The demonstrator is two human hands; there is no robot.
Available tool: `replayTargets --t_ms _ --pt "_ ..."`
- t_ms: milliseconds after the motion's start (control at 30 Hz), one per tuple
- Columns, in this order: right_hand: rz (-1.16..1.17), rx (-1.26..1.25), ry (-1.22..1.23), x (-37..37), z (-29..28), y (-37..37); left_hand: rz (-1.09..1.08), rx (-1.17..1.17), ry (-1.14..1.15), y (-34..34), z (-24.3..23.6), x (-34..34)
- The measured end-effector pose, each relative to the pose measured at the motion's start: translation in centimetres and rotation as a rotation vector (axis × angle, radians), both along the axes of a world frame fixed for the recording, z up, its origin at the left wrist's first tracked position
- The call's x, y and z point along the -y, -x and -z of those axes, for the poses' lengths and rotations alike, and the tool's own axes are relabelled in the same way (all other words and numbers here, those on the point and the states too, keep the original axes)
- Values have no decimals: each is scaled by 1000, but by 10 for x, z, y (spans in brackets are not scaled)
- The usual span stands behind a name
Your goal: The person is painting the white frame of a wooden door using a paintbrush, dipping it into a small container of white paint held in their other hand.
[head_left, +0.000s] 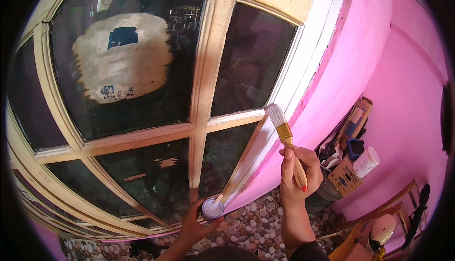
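Note:
A paintbrush with a wooden handle, red tip and gold-coloured ferrule is pinched in my right hand. Its pale, paint-coated bristles touch the white-painted frame edge where a crossbar meets it. Lower down, my left hand wraps round a small paint can holding whitish paint, with a flat wooden stick poking out. The wooden window frame has dark glass panes. Its right upright is white, while most of the other bars look bare, pale wood.
Torn, discoloured paper clings to the large pane. A pink wall rises at right. Near it are a cardboard box, a white tub and a dark bin. A wooden chair stands lower right, over a pebble-patterned floor.

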State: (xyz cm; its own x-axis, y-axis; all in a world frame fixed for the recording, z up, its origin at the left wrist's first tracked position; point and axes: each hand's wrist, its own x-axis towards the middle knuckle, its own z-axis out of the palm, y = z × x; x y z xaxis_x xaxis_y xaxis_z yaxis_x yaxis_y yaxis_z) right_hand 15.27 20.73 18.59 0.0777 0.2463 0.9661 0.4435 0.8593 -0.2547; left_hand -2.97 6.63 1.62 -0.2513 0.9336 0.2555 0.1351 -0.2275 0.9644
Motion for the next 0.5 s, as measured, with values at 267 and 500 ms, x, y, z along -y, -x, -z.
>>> replayTargets --t_ms 267,500 --pt "-10 61 -15 2 1 11 -12 -21 1 1 1 2" --pt "-69 49 -18 7 6 20 -30 -34 -11 3 -1 4"
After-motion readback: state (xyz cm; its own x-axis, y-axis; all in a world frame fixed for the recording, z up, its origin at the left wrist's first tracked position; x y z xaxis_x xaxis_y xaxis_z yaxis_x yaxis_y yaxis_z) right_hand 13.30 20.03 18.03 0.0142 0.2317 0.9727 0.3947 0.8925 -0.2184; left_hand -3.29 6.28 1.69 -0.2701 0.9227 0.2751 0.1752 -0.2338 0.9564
